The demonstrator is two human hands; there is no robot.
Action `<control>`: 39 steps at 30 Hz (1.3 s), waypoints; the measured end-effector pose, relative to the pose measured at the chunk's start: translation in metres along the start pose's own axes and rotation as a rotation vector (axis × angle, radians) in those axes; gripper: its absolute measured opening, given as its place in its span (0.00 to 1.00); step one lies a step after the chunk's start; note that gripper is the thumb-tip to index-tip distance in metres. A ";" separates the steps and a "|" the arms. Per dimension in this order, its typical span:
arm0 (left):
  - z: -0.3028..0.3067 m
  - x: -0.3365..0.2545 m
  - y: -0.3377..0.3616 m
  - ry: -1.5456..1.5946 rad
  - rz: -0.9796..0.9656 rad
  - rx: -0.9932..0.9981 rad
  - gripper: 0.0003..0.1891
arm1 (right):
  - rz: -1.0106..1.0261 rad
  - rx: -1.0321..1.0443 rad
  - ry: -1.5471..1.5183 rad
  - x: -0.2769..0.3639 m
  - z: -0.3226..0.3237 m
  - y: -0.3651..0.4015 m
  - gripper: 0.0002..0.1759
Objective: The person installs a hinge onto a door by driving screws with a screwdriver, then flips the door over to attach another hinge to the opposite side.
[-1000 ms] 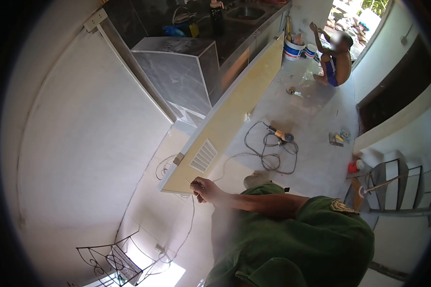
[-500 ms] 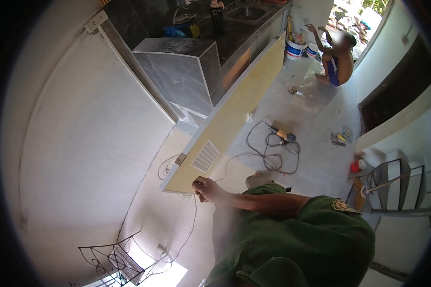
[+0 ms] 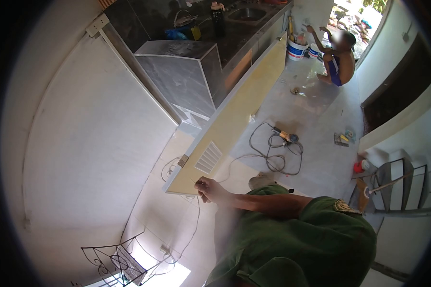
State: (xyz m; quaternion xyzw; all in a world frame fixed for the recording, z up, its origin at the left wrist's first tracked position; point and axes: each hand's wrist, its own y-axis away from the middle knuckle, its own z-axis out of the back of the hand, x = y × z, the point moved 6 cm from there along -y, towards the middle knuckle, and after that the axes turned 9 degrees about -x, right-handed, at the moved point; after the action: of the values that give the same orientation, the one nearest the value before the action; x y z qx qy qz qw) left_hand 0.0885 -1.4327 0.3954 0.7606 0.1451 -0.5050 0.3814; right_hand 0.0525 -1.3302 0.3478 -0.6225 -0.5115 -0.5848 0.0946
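My right hand (image 3: 210, 189) is in front of my green shirt (image 3: 311, 234), its fingers closed in a pinch. A short, thin, pale sliver (image 3: 192, 181) sticks out from the fingertips; I cannot tell what it is. Behind the hand, a pale yellow door panel (image 3: 244, 115) stands on its long edge, with a white louvred vent (image 3: 208, 158) and a metal hinge (image 3: 183, 160) near its closer end. In this view the fingers overlap the lower corner of the panel. My left hand is out of sight.
An angle grinder (image 3: 287, 136) with a coiled cord lies on the floor beyond the panel. A person (image 3: 340, 62) squats by white buckets (image 3: 297, 49) near the doorway. Stairs (image 3: 402, 184) rise at right, a tiled counter (image 3: 177, 76) stands behind, and a black metal rack (image 3: 124, 263) is at lower left.
The whole view has shifted slightly to the right and down. My right hand keeps its pinch near the panel corner. The squatting person stays by the buckets.
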 end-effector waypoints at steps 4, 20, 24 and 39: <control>0.000 0.000 0.000 -0.005 0.000 0.003 0.22 | -0.008 -0.004 0.014 0.001 0.000 0.000 0.12; 0.001 -0.005 0.001 -0.002 -0.027 0.027 0.22 | -0.021 -0.037 -0.006 -0.002 0.003 -0.004 0.13; 0.003 -0.003 0.009 0.048 -0.056 -0.010 0.22 | -0.063 -0.060 -0.068 -0.008 -0.003 -0.007 0.09; 0.040 0.092 -0.035 0.314 0.022 -0.363 0.27 | -0.183 -0.174 -0.259 -0.062 0.031 -0.089 0.08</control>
State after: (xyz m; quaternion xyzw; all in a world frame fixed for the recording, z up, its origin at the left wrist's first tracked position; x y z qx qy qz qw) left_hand 0.0821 -1.4533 0.2914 0.7502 0.2826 -0.3421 0.4902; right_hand 0.0181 -1.2993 0.2447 -0.6492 -0.5214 -0.5480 -0.0801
